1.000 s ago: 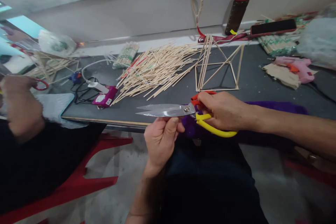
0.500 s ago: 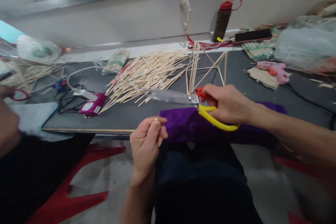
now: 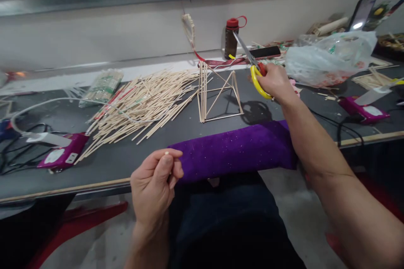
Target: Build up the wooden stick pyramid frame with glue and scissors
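Observation:
My left hand is closed in a pinch near the table's front edge. Between thumb and forefinger shows the pale end of a small wooden stick; the rest is hidden by the fingers. My right hand grips scissors by their yellow and red handles, raised over the table with the blades pointing toward the back wall. Left of the scissors stands a frame of thin wooden sticks. A purple cloth bundle lies along the front edge, between my two hands.
Loose wooden sticks are heaped left of the frame, near a magenta power adapter with cables. A dark bottle with a red cap stands at the wall. Rightward are a plastic bag and another magenta adapter.
My right hand has carried the scissors away from my left hand, up and toward the back right. My left hand keeps its pinch. The view has turned right.

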A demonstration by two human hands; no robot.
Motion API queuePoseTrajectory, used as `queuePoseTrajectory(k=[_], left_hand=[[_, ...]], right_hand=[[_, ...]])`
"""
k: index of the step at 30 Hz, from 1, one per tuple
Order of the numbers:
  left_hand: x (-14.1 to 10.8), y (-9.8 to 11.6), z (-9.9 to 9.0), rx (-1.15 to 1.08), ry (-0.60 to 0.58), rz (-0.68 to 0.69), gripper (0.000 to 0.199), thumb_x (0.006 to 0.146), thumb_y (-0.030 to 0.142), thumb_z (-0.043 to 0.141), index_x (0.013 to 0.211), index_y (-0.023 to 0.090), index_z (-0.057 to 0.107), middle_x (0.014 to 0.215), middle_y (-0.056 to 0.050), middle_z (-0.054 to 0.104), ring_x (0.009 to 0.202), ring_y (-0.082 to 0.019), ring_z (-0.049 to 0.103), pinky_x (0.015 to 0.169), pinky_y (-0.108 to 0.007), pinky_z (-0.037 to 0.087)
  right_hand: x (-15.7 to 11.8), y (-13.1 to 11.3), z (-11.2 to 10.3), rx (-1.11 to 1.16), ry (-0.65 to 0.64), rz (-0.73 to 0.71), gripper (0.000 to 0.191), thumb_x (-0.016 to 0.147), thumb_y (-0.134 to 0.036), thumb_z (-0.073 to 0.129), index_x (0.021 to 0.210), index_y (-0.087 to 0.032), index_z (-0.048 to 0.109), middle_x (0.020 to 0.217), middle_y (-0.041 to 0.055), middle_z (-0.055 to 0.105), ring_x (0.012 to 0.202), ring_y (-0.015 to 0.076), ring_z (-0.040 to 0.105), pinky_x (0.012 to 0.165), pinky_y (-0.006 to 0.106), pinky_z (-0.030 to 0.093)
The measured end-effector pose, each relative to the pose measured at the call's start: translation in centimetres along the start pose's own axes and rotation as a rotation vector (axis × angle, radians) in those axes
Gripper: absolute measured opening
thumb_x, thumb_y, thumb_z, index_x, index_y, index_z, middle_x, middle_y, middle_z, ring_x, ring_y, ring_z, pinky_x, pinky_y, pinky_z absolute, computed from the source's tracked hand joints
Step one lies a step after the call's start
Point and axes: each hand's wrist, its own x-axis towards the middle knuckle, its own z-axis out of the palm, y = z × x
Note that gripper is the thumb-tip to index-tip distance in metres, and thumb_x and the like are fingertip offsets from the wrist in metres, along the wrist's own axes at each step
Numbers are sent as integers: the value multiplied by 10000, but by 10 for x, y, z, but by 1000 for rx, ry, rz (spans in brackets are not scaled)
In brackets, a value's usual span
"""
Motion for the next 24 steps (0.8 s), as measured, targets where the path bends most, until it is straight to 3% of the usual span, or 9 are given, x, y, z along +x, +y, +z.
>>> queuePoseTrajectory(k=[5,11,15,18,24], left_hand=[[-7,-6,4,8,-31,-97,225,873,372,731,826,154,759,498,7,573,375,-48,382,352,-151,226],[-16,-17,4,13,-171,-200,290,909,439,690,892,161,770,534,3,580,395,-46,344,372,-173,211],[-17,-20,-1,33,-163,-191,231,917,395,695,895,179,774,552,3,591,415,-43,372,387,-157,232],[-16,-22,-3,43,-143,-192,190,915,362,703,885,188,774,553,5,592,431,-42,401,396,-139,256],[-16,-24,5,56,-120,-215,194,887,374,729,867,186,772,543,5,575,465,-57,452,407,-124,297]], right_hand=[[12,24,21,-168,-146,17,354,855,-410,629,910,-70,710,902,228,683,820,250,617,679,337,371],[16,25,32,-198,-234,0,466,860,-433,610,873,19,722,945,349,660,805,239,618,641,376,309],[15,26,37,-207,-223,-13,510,885,-440,594,1015,34,729,1038,326,676,906,249,652,671,346,356],[20,29,45,-227,-208,80,492,850,-392,647,1066,43,726,1062,312,684,966,293,671,729,330,434],[32,30,56,-193,-232,91,492,850,-351,647,1153,32,704,1130,310,682,1081,328,658,848,351,492]])
